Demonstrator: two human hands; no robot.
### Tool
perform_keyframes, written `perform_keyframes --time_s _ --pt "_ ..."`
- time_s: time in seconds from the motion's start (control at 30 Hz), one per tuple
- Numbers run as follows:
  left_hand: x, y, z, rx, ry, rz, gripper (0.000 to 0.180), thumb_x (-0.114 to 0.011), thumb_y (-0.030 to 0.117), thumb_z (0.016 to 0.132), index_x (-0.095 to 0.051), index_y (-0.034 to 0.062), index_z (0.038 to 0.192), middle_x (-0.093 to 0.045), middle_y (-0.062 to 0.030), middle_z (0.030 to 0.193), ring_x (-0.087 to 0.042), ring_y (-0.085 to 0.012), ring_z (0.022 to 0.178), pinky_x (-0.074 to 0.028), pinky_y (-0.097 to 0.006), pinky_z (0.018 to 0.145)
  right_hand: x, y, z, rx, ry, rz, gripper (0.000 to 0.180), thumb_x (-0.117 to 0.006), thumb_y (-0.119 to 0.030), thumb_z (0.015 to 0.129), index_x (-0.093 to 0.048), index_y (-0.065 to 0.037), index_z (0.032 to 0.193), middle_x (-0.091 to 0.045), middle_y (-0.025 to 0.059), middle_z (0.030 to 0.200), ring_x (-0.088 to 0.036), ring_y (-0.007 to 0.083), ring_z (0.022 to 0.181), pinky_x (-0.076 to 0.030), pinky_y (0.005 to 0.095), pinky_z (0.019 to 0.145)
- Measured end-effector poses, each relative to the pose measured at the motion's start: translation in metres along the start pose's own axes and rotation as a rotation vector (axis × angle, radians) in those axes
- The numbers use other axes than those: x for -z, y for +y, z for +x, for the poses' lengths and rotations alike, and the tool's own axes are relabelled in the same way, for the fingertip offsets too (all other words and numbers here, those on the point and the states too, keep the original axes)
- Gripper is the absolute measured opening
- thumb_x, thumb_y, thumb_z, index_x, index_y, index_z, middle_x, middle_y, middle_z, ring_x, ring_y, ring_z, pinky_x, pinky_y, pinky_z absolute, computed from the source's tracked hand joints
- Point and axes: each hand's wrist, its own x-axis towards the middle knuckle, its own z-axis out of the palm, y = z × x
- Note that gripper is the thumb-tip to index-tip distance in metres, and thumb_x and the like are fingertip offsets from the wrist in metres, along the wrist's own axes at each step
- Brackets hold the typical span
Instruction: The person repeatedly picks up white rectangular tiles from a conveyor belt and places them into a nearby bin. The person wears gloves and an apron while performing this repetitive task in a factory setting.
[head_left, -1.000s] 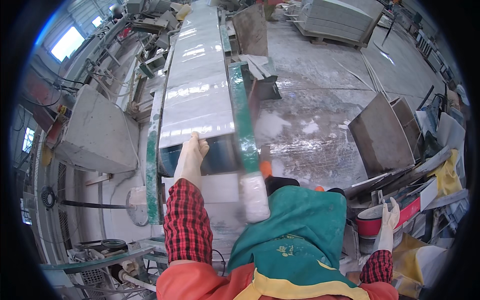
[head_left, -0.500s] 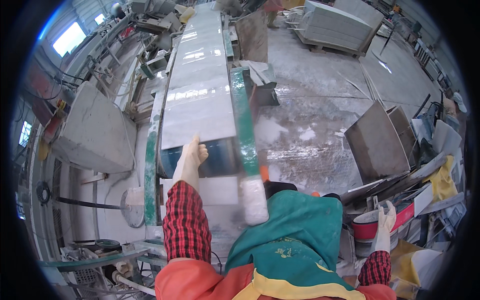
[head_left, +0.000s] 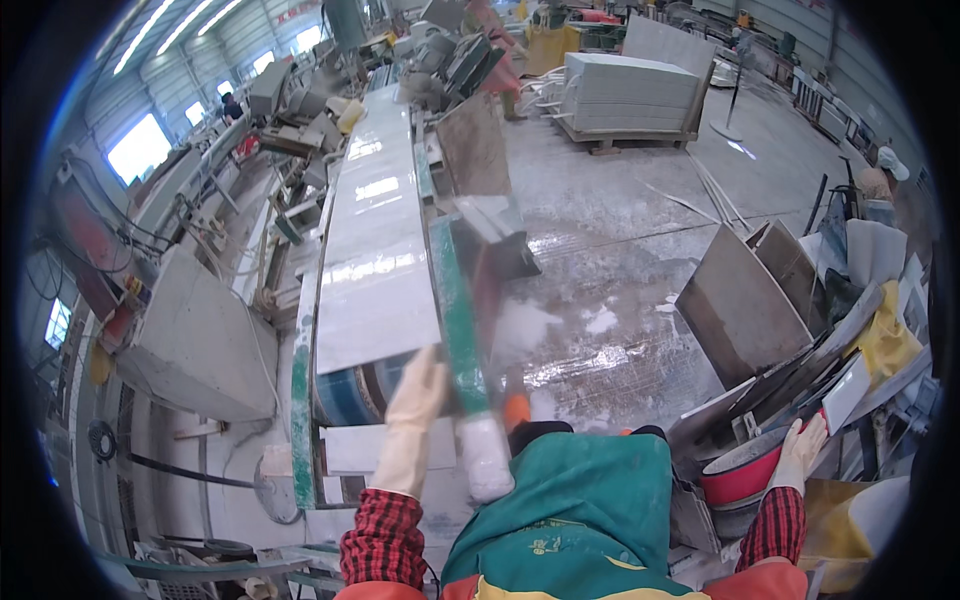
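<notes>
A row of wet white stone slabs (head_left: 375, 300) lies on a conveyor with green side rails (head_left: 457, 310), running away in front of me. At the near slab's right corner is my left hand (head_left: 415, 400), in a pale rubber glove. Motion smears its fingers, so whether they grip the slab is unclear. Below that edge a blue roller (head_left: 343, 395) shows. Far to the right my gloved right hand (head_left: 800, 452) lies with fingers stretched out at the rim of a red round tub (head_left: 745, 480), beside a white tile piece (head_left: 847, 392).
A white-wrapped rail end (head_left: 487, 460) stands close to my green apron (head_left: 570, 500). Brown boards (head_left: 745, 310) lean at the right. Further back, stacked white slabs (head_left: 630, 95) sit on a pallet, and a person in a reddish garment (head_left: 490, 40) stands beyond the conveyor.
The view has shifted, showing more of the far hall. My left hand has moved from the middle of the slab's near edge to its right corner. My right hand has slid along the tub rim.
</notes>
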Motion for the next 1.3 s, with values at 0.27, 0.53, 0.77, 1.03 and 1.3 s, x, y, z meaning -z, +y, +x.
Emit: perform_keyframes --time_s 0.27,0.53,0.77,1.03,1.3 --pt "-0.070 0.048 0.037 -0.131 -0.198 0.240 0.063 -0.066 0.021 0.091 -0.045 0.0004 0.146 -0.053 -0.0317 0.140 -0.047 -0.0496 0.132 -0.037 -0.052 0.113 0.091 -0.071 0.000 -0.075 -0.198 -0.026 0.063 -0.051 -0.035 0.100 -0.039 -0.006 0.154 -0.035 0.0178 0.162 -0.030 0.0347 0.150 -0.021 0.0448 0.125" --pt "-0.084 0.042 0.026 -0.194 -0.137 0.337 0.062 -0.065 0.016 0.092 -0.043 0.0000 0.148 -0.049 -0.0319 0.145 -0.042 -0.0475 0.139 -0.032 -0.051 0.119 0.046 -0.038 0.036 -0.261 -0.095 -0.106 0.059 -0.041 -0.036 0.105 -0.037 -0.005 0.155 -0.036 0.0171 0.161 -0.030 0.0336 0.150 -0.019 0.0439 0.125" --pt "-0.078 0.066 0.025 -0.150 -0.159 0.318 0.056 -0.063 0.011 0.094 -0.046 -0.0018 0.146 -0.050 -0.0259 0.147 -0.042 -0.0435 0.140 -0.031 -0.049 0.119 0.008 -0.013 0.036 -0.376 -0.048 0.040 0.057 -0.052 -0.037 0.098 -0.054 0.001 0.140 -0.051 0.0217 0.148 -0.045 0.0370 0.139 -0.032 0.0448 0.118" --pt "-0.058 0.084 0.014 -0.151 -0.290 0.259 0.054 -0.049 0.027 0.105 -0.042 -0.0030 0.150 -0.036 -0.0275 0.157 -0.030 -0.0400 0.147 -0.024 -0.045 0.123 0.021 -0.018 0.050 -0.245 0.208 0.194 0.024 -0.060 -0.029 0.089 -0.071 -0.008 0.089 -0.070 0.0147 0.095 -0.065 0.0338 0.098 -0.051 0.0460 0.090" --pt "-0.065 0.083 0.018 -0.193 -0.323 0.361 0.054 -0.048 0.023 0.106 -0.039 -0.0072 0.150 -0.039 -0.0277 0.155 -0.034 -0.0395 0.146 -0.026 -0.045 0.123 0.028 -0.018 0.041 -0.326 0.172 0.149 0.019 -0.065 -0.030 0.088 -0.069 -0.011 0.084 -0.069 0.0100 0.090 -0.067 0.0307 0.092 -0.053 0.0459 0.084"
